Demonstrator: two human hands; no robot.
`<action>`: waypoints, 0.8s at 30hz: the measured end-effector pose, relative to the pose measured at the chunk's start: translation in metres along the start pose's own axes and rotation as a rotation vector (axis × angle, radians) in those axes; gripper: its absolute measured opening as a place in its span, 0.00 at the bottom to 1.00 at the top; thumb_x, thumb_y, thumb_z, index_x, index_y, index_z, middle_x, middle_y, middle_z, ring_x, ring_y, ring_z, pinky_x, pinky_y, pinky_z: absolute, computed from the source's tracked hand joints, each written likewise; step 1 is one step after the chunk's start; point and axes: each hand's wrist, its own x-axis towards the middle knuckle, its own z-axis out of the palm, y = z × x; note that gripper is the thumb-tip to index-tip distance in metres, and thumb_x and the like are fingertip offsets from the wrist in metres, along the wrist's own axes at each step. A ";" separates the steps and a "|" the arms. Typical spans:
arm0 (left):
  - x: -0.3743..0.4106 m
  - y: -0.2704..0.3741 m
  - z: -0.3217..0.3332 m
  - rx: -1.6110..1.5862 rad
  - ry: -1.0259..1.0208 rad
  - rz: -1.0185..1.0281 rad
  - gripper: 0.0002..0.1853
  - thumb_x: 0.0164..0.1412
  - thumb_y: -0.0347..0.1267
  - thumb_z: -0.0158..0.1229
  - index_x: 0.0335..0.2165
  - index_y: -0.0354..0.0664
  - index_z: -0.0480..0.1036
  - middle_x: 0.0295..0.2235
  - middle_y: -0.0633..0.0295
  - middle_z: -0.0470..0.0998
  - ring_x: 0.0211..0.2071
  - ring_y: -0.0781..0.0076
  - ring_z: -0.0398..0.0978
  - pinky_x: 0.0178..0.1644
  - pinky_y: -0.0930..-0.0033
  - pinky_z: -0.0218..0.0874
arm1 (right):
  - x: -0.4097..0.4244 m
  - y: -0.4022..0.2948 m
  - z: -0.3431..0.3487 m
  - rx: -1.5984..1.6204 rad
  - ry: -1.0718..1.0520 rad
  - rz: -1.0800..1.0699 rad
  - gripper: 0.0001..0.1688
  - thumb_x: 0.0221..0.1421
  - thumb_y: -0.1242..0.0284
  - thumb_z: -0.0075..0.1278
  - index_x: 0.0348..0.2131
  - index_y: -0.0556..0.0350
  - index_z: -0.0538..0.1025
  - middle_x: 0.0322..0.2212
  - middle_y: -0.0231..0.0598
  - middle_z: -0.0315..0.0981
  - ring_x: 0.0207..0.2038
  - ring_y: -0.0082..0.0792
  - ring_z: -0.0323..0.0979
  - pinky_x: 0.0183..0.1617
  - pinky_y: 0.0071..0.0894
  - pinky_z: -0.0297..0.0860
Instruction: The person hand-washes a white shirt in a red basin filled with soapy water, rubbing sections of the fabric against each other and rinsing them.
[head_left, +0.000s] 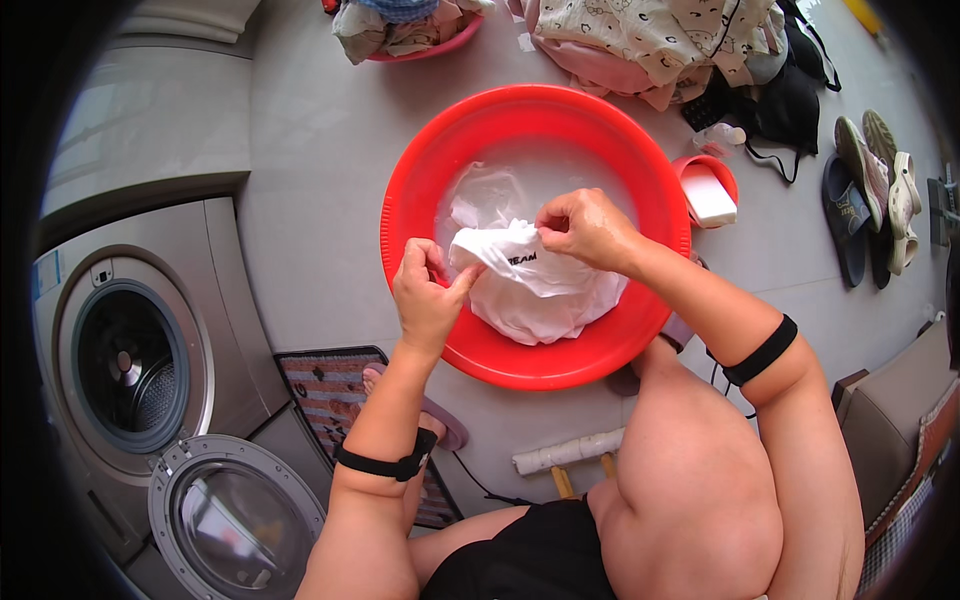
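A white garment with dark lettering (551, 274) lies partly in cloudy water in a large red plastic basin (536, 373). My right hand (589, 229) pinches its upper edge between thumb and fingers, lifting it above the water. At the left part of the same edge, my left hand (429, 292) has its thumb against the cloth, its fingers curled; the hand holds the fabric's edge. More wet, pale cloth (487, 196) floats behind the raised part. Just right of the basin, a white block (709, 196) rests in a small red container (729, 171).
Piled clothes (637, 45) lie beyond the basin, beside a black bra (787, 112) and a plastic bottle (721, 139). A pink tub of laundry (427, 46) stands at the back. Shoes (870, 195) are at right; a front-loading washing machine (135, 360) with its door open is at left.
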 end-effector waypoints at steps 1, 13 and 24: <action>-0.001 0.000 0.001 -0.001 -0.038 -0.003 0.19 0.40 0.25 0.69 0.25 0.39 0.63 0.24 0.64 0.67 0.25 0.78 0.66 0.28 0.78 0.58 | 0.001 0.001 -0.002 0.002 0.017 0.029 0.09 0.42 0.73 0.51 0.26 0.61 0.78 0.21 0.47 0.75 0.25 0.40 0.74 0.31 0.34 0.69; 0.003 -0.004 0.020 0.134 -0.133 0.250 0.10 0.44 0.20 0.62 0.27 0.34 0.69 0.27 0.57 0.72 0.26 0.64 0.71 0.29 0.69 0.64 | 0.005 0.002 -0.013 -0.001 -0.006 0.194 0.08 0.39 0.74 0.53 0.20 0.64 0.76 0.16 0.43 0.74 0.19 0.32 0.73 0.27 0.30 0.68; -0.004 -0.007 -0.014 0.082 -0.341 0.445 0.13 0.43 0.18 0.61 0.29 0.36 0.67 0.28 0.57 0.71 0.29 0.59 0.71 0.32 0.63 0.64 | 0.011 0.028 -0.005 -0.239 -0.067 -0.009 0.21 0.46 0.69 0.57 0.39 0.61 0.73 0.34 0.54 0.74 0.38 0.49 0.72 0.42 0.39 0.68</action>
